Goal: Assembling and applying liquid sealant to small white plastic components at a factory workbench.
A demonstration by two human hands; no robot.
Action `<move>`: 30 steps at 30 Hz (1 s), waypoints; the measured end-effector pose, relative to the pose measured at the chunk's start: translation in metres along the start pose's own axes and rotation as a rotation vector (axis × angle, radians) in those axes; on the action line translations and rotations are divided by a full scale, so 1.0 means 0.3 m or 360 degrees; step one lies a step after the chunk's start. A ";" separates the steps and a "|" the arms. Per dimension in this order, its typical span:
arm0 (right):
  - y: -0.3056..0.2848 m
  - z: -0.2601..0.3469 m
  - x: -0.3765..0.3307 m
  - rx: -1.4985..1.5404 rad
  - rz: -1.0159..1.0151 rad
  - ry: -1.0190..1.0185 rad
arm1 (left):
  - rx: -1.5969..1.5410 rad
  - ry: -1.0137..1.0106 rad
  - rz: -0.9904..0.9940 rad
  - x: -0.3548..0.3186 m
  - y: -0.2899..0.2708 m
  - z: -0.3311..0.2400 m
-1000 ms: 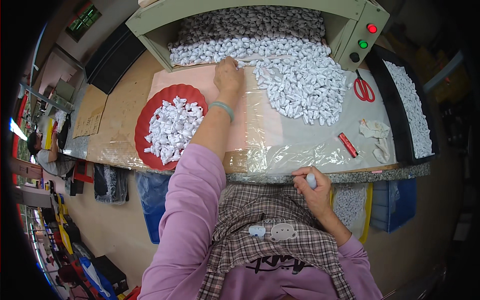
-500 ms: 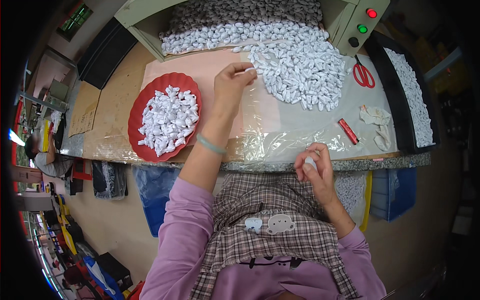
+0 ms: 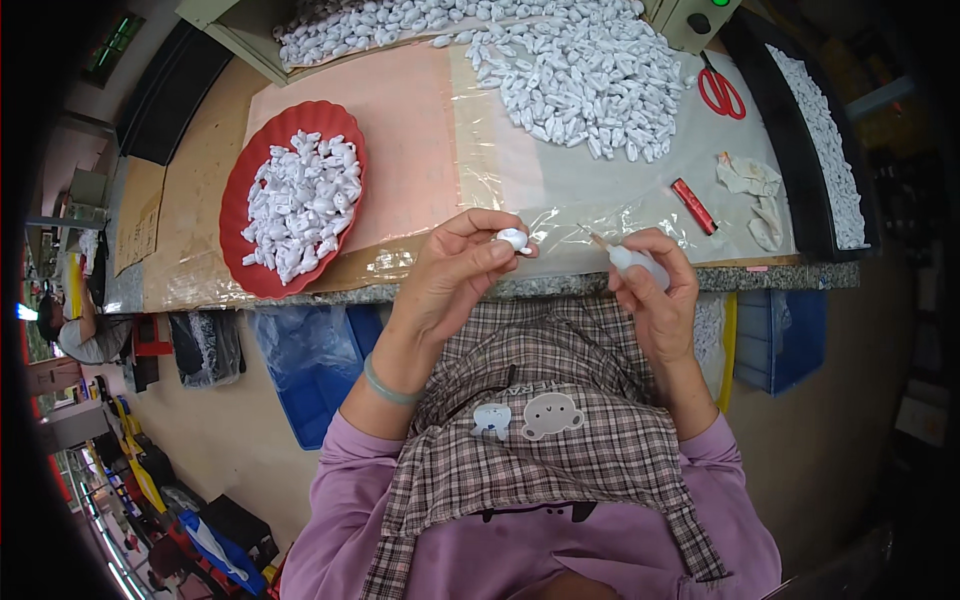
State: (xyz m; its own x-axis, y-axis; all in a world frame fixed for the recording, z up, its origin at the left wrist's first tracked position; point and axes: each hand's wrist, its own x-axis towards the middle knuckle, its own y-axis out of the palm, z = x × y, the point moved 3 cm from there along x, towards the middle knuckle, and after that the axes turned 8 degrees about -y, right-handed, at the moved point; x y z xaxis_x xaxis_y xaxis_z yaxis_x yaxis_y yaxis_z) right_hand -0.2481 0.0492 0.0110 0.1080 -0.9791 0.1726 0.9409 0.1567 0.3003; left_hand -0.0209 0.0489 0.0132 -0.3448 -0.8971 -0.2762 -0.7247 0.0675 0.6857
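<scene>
- A green machine (image 3: 230, 35) stands at the back of the table (image 3: 800, 275), with only part of it showing.
- Red-handled scissors (image 3: 722, 95) lie to the right of the big pile, near a black tray (image 3: 797, 155).
- A red tube (image 3: 694, 206) lies on the table, just past the right hand (image 3: 662, 290). Beside it is some crumpled paper (image 3: 750, 178).
- A pink sheet (image 3: 380, 130) lies flat between the red plate and the big pile.
- The wavy-edged red plate (image 3: 235, 210) is on the left and holds a heap of little white pieces (image 3: 300, 205).
- The big pile (image 3: 590, 85) of white pieces lies loose at the back, spreading out from the machine.
- The long black tray on the right has white pieces in it too.
- Under the table, a blue bin (image 3: 320, 410) on the left has a clear bag in it. Another blue bin (image 3: 785, 350) is on the right.
- The left hand (image 3: 455, 265) pinches one white piece (image 3: 514, 240) in front of the chest, by the table's near edge. Fingers hide part of it, so I cannot tell its long way.
- The right hand's fingers are wrapped around a small squeeze bottle (image 3: 640, 265). It lies slanted, and its thin tip points up and left, toward the pinched piece but apart from it.
</scene>
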 end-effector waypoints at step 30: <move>0.064 0.146 -0.015 -0.0810 0.0162 -0.0599 | -0.0076 -0.0199 0.0171 -0.035 0.016 0.073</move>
State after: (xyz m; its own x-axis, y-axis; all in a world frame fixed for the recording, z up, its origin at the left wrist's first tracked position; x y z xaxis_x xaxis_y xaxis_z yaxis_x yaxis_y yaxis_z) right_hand -0.2445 0.0622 0.0570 0.1718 -0.8353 0.5222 0.9766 0.0747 -0.2018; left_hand -0.0339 0.0682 0.0044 -0.4927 -0.8242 -0.2790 -0.6514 0.1368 0.7463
